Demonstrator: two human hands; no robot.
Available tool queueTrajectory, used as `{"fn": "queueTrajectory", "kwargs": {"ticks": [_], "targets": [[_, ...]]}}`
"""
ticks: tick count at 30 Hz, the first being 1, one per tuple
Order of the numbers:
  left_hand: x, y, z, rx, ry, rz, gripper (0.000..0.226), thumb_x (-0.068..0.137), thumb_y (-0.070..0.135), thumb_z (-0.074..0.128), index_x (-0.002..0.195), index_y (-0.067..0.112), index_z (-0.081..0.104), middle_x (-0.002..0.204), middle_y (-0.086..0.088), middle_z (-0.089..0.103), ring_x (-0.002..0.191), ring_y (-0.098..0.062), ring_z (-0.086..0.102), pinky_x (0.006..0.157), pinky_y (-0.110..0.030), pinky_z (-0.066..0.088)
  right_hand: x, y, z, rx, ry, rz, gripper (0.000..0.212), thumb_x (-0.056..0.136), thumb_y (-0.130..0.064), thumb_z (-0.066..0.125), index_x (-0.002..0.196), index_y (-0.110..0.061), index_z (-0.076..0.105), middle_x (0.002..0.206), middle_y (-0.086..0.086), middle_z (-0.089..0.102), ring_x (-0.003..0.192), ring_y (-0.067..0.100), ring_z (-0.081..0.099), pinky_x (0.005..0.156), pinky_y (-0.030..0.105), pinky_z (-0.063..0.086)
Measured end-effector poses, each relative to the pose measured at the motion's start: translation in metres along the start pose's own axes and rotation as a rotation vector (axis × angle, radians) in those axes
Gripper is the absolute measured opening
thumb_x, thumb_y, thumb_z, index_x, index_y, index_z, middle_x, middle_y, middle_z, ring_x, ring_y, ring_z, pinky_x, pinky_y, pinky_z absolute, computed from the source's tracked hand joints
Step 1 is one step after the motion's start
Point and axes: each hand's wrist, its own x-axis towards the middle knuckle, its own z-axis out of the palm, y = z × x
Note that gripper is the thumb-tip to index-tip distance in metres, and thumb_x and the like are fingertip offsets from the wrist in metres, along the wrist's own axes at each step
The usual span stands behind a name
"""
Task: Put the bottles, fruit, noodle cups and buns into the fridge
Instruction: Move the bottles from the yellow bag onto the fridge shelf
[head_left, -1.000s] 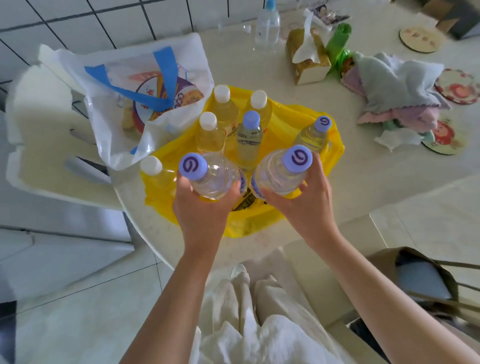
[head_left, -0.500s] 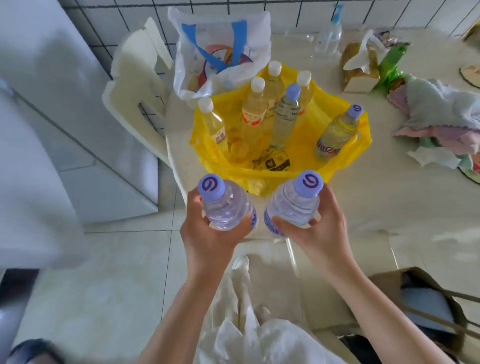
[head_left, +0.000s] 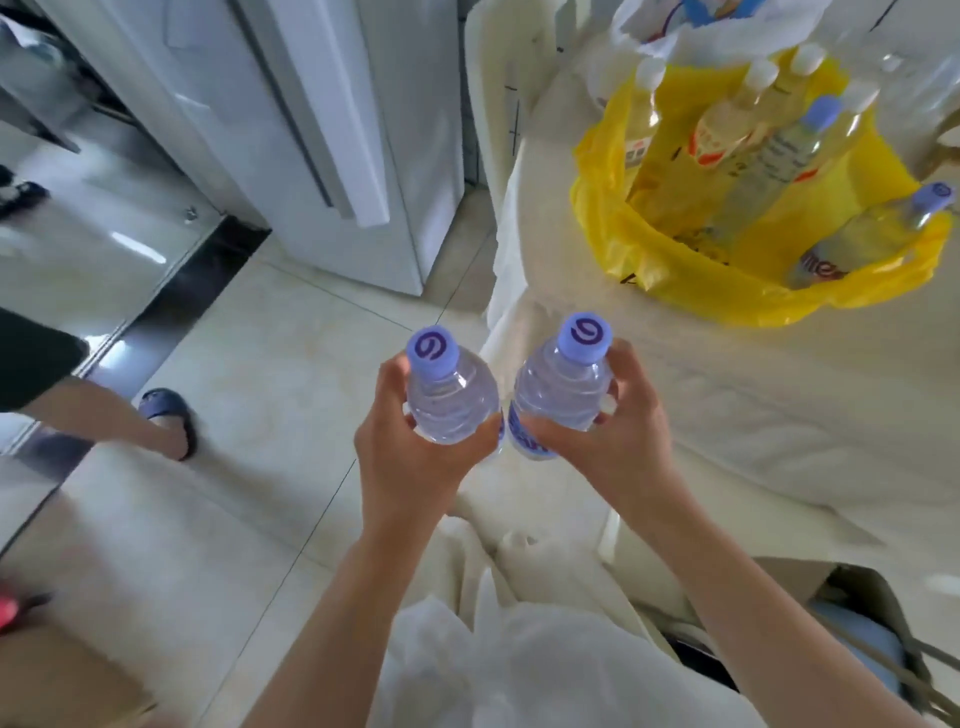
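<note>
The left hand (head_left: 410, 457) and right hand (head_left: 618, 441) each wrap fingers around a water bottle (head_left: 449, 400). Both bottles have left the yellow bag (head_left: 691, 275) and now face the shut fridge (head_left: 322, 130), ready to go in.

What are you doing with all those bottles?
I'm putting drinks away. My left hand holds one water bottle and my right hand holds another water bottle, both with purple caps. More bottles stand in the yellow bag on the table to my right. The white fridge is ahead on my left, and its doors look closed, so nothing in my hands has gone in yet. Someone else's foot in a slipper is on the floor nearby.
</note>
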Motion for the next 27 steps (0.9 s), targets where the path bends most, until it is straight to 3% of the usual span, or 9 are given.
{"fn": "queueTrajectory", "kwargs": {"ticks": [9, 13, 18, 22, 27], "targets": [[-0.021, -0.053, -0.089, 0.139, 0.229, -0.173, 0.056, 0.055, 0.051, 0.075, 0.101, 0.033, 0.049, 0.085, 0.035, 0.057, 0.074, 0.009, 0.057, 0.062, 0.001, 0.037, -0.02, -0.024, 0.098, -0.095, -0.291, -0.063, 0.063, 0.055, -0.031, 0.083, 0.112, -0.022, 0.056, 0.102, -0.007, 0.062, 0.1, 0.021, 0.061, 0.084, 0.048, 0.051], [-0.017, -0.084, -0.135, 0.125, 0.296, -0.239, 0.059, 0.054, 0.049, 0.077, 0.105, 0.029, 0.054, 0.086, 0.027, 0.062, 0.075, 0.002, 0.06, 0.065, -0.007, 0.043, -0.028, -0.033, 0.154, -0.14, -0.372, -0.083, 0.065, 0.059, -0.023, 0.087, 0.115, -0.018, 0.055, 0.102, -0.005, 0.063, 0.099, 0.019, 0.059, 0.085, 0.047, 0.051], [0.003, -0.121, -0.205, 0.131, 0.321, -0.302, 0.061, 0.05, 0.047, 0.077, 0.105, 0.036, 0.052, 0.087, 0.031, 0.063, 0.074, 0.003, 0.062, 0.066, -0.016, 0.051, -0.039, -0.048, 0.232, -0.156, -0.417, -0.061, 0.065, 0.06, -0.019, 0.087, 0.116, -0.019, 0.055, 0.103, -0.009, 0.061, 0.1, 0.018, 0.059, 0.087, 0.046, 0.051], [0.029, -0.146, -0.258, 0.143, 0.311, -0.305, 0.063, 0.052, 0.043, 0.08, 0.108, 0.032, 0.054, 0.089, 0.027, 0.064, 0.076, -0.001, 0.063, 0.072, -0.032, 0.057, -0.041, -0.062, 0.292, -0.155, -0.424, -0.034, 0.066, 0.06, -0.018, 0.087, 0.117, -0.022, 0.054, 0.105, -0.006, 0.061, 0.099, 0.017, 0.059, 0.086, 0.046, 0.051], [0.069, -0.171, -0.308, 0.145, 0.298, -0.286, 0.064, 0.053, 0.043, 0.081, 0.109, 0.031, 0.052, 0.091, 0.028, 0.062, 0.079, 0.0, 0.061, 0.073, -0.032, 0.058, -0.029, -0.082, 0.351, -0.151, -0.419, -0.021, 0.066, 0.058, -0.02, 0.087, 0.114, -0.027, 0.053, 0.102, -0.011, 0.06, 0.094, 0.01, 0.059, 0.084, 0.043, 0.053]]}}
